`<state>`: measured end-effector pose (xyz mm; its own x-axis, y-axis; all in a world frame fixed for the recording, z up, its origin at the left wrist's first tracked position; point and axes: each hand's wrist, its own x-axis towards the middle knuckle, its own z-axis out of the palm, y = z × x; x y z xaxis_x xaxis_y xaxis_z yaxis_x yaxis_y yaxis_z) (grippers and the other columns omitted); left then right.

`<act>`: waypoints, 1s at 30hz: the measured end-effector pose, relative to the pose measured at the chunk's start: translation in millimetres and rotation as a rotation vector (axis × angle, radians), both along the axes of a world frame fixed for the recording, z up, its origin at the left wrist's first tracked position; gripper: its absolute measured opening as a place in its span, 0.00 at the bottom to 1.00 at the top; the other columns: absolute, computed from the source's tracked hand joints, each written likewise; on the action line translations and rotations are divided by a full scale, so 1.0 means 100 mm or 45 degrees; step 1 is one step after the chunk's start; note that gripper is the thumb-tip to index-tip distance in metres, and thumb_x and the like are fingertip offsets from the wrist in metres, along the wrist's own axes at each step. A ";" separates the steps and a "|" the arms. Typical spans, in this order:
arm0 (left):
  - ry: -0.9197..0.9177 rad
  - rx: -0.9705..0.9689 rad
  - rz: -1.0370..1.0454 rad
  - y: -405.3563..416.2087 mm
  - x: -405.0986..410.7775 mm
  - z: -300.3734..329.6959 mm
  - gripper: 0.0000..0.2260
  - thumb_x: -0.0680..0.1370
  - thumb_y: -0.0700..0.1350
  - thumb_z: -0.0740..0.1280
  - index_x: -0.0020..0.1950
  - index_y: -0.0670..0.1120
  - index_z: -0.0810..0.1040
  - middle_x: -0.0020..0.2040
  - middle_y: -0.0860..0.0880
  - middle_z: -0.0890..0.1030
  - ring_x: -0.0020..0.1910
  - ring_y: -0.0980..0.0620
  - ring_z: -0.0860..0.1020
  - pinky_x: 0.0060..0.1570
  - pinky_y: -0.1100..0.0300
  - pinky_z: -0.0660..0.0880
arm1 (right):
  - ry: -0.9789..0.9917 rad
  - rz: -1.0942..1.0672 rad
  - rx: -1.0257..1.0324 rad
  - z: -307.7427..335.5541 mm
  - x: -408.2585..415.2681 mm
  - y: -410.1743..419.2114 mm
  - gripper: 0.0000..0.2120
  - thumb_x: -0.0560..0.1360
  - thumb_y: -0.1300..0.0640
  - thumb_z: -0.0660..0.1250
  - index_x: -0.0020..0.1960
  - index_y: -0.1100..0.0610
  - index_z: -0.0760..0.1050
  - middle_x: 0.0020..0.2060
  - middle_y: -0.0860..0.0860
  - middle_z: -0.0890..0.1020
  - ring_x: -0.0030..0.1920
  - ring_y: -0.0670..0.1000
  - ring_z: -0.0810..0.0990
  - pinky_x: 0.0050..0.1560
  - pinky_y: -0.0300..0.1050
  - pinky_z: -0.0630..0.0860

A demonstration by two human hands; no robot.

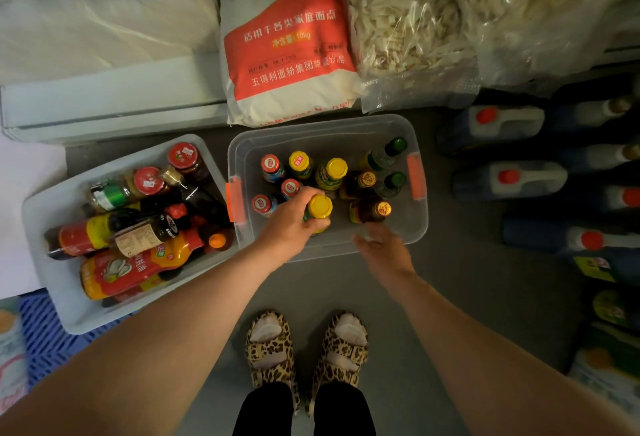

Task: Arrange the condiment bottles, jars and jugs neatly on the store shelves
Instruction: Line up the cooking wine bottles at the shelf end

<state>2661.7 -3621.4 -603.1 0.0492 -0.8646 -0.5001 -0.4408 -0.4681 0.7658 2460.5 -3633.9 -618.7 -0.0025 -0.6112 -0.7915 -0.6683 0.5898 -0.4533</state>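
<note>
A clear plastic bin [408,228] with orange latches sits on the floor in front of my feet, holding several upright condiment bottles with red, yellow, green and gold caps. My left hand [294,219] grips a yellow-capped bottle [320,206] near the bin's front edge. My right hand [382,248] hovers open over the bin's front rim, holding nothing. To the left, a second bin [45,214] holds several sauce bottles and jars lying jumbled on their sides.
A red and white flour sack [287,48] and clear bags of dried food [408,20] stand behind the bins. Dark jugs with red caps [509,177] line the floor at the right. A blue plastic grid [45,338] lies at the lower left.
</note>
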 end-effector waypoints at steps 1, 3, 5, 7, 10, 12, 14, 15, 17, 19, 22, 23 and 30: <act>0.004 0.004 0.026 -0.02 0.03 0.12 0.18 0.75 0.44 0.73 0.63 0.47 0.74 0.55 0.49 0.81 0.55 0.48 0.79 0.57 0.49 0.74 | -0.031 0.016 0.026 0.10 0.01 0.01 0.26 0.77 0.45 0.70 0.73 0.47 0.70 0.68 0.51 0.77 0.66 0.54 0.76 0.67 0.55 0.74; 0.020 0.032 0.100 -0.10 0.12 0.43 0.17 0.75 0.45 0.74 0.61 0.49 0.75 0.54 0.48 0.82 0.54 0.47 0.80 0.58 0.47 0.75 | -0.113 0.039 0.086 0.33 0.02 0.02 0.31 0.76 0.46 0.72 0.76 0.45 0.66 0.72 0.50 0.73 0.70 0.53 0.73 0.69 0.55 0.72; 0.059 0.038 0.148 -0.20 0.20 0.85 0.16 0.73 0.48 0.76 0.57 0.55 0.76 0.54 0.48 0.83 0.55 0.47 0.81 0.60 0.46 0.76 | -0.172 0.081 0.130 0.62 0.04 0.01 0.34 0.75 0.47 0.73 0.77 0.42 0.62 0.74 0.48 0.70 0.72 0.51 0.71 0.71 0.53 0.71; 0.117 -0.001 0.181 -0.29 0.24 1.33 0.15 0.69 0.53 0.75 0.52 0.62 0.75 0.53 0.50 0.83 0.54 0.50 0.82 0.59 0.48 0.77 | -0.226 0.132 0.135 0.94 0.06 0.00 0.38 0.73 0.47 0.75 0.78 0.39 0.60 0.74 0.46 0.70 0.72 0.50 0.69 0.71 0.52 0.71; 0.247 -0.094 0.310 -0.39 0.27 2.13 0.16 0.69 0.56 0.72 0.55 0.59 0.78 0.51 0.55 0.84 0.53 0.57 0.82 0.54 0.56 0.79 | -0.341 0.244 0.087 1.52 0.10 -0.04 0.44 0.71 0.50 0.78 0.80 0.41 0.57 0.74 0.45 0.69 0.74 0.49 0.67 0.72 0.52 0.69; 0.356 -0.180 0.404 -0.44 0.30 2.70 0.12 0.73 0.52 0.73 0.55 0.57 0.79 0.52 0.57 0.84 0.54 0.59 0.81 0.52 0.62 0.78 | -0.426 0.304 0.018 1.95 0.12 -0.08 0.45 0.71 0.55 0.79 0.80 0.44 0.57 0.73 0.46 0.72 0.73 0.49 0.69 0.73 0.53 0.68; 0.453 -0.249 0.477 -0.49 0.32 3.29 0.07 0.77 0.47 0.72 0.54 0.56 0.80 0.50 0.59 0.84 0.52 0.63 0.81 0.50 0.67 0.76 | -0.530 0.341 -0.024 2.42 0.13 -0.13 0.42 0.71 0.58 0.79 0.78 0.44 0.62 0.67 0.44 0.77 0.69 0.46 0.74 0.72 0.50 0.71; 0.479 -0.281 0.505 -0.52 0.33 3.58 0.06 0.78 0.46 0.71 0.54 0.55 0.80 0.49 0.59 0.85 0.51 0.63 0.81 0.51 0.66 0.76 | -0.584 0.357 -0.042 2.69 0.14 -0.15 0.39 0.70 0.58 0.79 0.75 0.42 0.65 0.64 0.42 0.80 0.66 0.44 0.76 0.69 0.45 0.73; 0.508 -0.340 0.539 -0.59 0.33 4.17 0.06 0.78 0.46 0.70 0.55 0.52 0.80 0.49 0.57 0.85 0.49 0.62 0.82 0.49 0.66 0.78 | -0.684 0.378 -0.091 3.27 0.13 -0.19 0.32 0.71 0.58 0.79 0.69 0.42 0.70 0.58 0.42 0.83 0.61 0.41 0.80 0.60 0.30 0.74; 0.530 -0.409 0.566 -0.65 0.33 4.76 0.06 0.78 0.48 0.70 0.55 0.51 0.81 0.48 0.56 0.85 0.48 0.61 0.82 0.45 0.67 0.78 | -0.787 0.380 -0.163 3.83 0.14 -0.25 0.30 0.71 0.60 0.78 0.70 0.50 0.71 0.58 0.48 0.84 0.61 0.46 0.81 0.58 0.32 0.75; 0.494 -0.542 0.622 -0.66 0.34 5.62 0.06 0.77 0.49 0.70 0.52 0.50 0.82 0.51 0.52 0.85 0.51 0.55 0.82 0.55 0.59 0.77 | -0.870 0.397 -0.352 4.64 0.21 -0.34 0.31 0.68 0.64 0.79 0.68 0.58 0.72 0.57 0.55 0.84 0.58 0.51 0.83 0.57 0.44 0.78; 0.488 -0.587 0.628 -0.65 0.36 5.90 0.07 0.77 0.50 0.71 0.52 0.49 0.82 0.52 0.51 0.85 0.52 0.53 0.81 0.55 0.58 0.76 | -0.878 0.400 -0.419 4.89 0.27 -0.38 0.32 0.66 0.63 0.80 0.67 0.59 0.73 0.56 0.55 0.85 0.57 0.51 0.83 0.57 0.44 0.78; 0.280 -0.857 0.531 -0.48 0.72 7.59 0.15 0.75 0.58 0.72 0.57 0.52 0.80 0.55 0.53 0.84 0.55 0.53 0.82 0.56 0.56 0.77 | -1.067 0.380 -0.757 6.32 0.92 -0.52 0.30 0.63 0.56 0.80 0.63 0.56 0.76 0.52 0.54 0.85 0.55 0.56 0.83 0.55 0.51 0.80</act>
<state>2733.6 -3669.8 156.1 0.3939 -0.9153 0.0835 -0.1395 0.0303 0.9898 2552.8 -3686.1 13.5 0.6173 -0.7854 -0.0467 -0.0914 -0.0127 -0.9957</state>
